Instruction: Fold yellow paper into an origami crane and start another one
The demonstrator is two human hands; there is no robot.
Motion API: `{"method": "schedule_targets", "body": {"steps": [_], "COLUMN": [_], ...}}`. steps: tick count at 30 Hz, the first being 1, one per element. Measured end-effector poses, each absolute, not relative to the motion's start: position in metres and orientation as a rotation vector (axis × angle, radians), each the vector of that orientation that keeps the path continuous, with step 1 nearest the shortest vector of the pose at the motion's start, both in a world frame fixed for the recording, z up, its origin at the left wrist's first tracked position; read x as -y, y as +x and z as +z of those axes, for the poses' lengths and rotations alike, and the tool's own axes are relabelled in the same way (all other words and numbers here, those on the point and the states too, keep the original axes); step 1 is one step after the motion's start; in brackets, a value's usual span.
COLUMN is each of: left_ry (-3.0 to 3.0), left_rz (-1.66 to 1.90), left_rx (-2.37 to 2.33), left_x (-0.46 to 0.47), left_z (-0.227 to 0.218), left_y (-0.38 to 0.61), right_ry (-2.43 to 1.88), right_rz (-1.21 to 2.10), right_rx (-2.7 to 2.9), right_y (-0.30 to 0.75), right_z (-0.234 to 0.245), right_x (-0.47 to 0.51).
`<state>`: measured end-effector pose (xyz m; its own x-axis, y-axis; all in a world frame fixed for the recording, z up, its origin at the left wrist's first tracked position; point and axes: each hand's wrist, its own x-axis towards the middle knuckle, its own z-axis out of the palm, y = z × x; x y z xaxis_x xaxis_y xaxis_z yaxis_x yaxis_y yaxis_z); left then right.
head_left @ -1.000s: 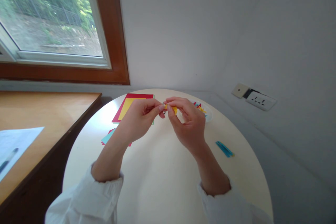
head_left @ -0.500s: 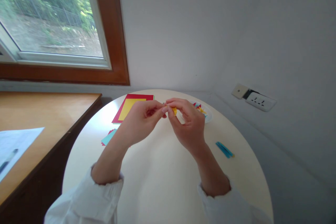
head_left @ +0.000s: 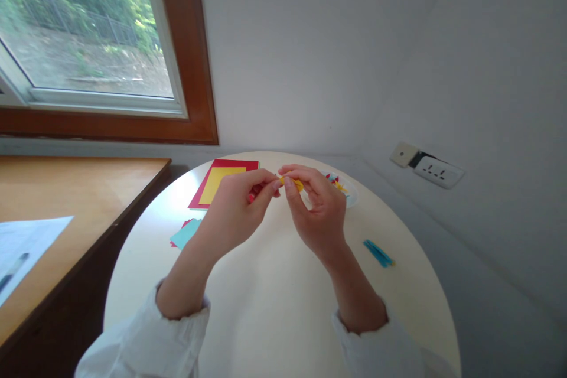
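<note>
Above the far half of a round white table [head_left: 274, 307], my left hand [head_left: 241, 204] and my right hand [head_left: 316, 207] meet fingertip to fingertip. Both pinch a small folded piece of yellow paper [head_left: 297, 184], partly covered by the fingers. Something red shows inside the curl of my left fingers; its kind is hidden. Behind my right hand stands a clear plastic dish [head_left: 353, 195] with small red, yellow and light-blue paper pieces in it.
Red and yellow paper sheets [head_left: 212, 185] lie at the back left. Nearer are smaller light-blue and red sheets [head_left: 186, 233]. Blue paper strips [head_left: 378, 253] rest at the right. A wooden desk [head_left: 88, 189] with a paper and pen adjoins at left.
My fingertips have shifted slightly on the yellow paper, and more of it shows between the two hands. The hands otherwise stay in nearly the same place.
</note>
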<state>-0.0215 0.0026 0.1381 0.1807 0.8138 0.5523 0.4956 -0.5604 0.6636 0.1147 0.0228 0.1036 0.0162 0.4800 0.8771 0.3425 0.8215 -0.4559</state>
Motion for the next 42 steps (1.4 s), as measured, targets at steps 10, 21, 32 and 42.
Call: {"method": "schedule_targets", "body": {"steps": [10, 21, 32, 42], "left_ry": [2.128, 2.111, 2.099, 2.018], "left_rz": [1.359, 1.341, 1.39, 1.419], "left_rx": [-1.226, -1.212, -1.28, -1.393], "left_x": [-0.0007, 0.0001, -0.0012, -0.0007], "left_z": [0.1387, 0.1388, 0.1396, 0.1422], "left_y": [-0.0197, -0.0196, -0.0189, -0.0178], "right_ry": [-0.654, -0.667, -0.684, -0.747], "right_rz": [0.146, 0.162, 0.061, -0.133], "right_rx": [1.573, 1.557, 1.563, 1.568], "right_y": [0.1127, 0.1119, 0.1104, 0.1167], "right_z": [0.1043, 0.1028, 0.1071, 0.1113], "right_x": [-0.023, -0.024, -0.023, -0.0214]}}
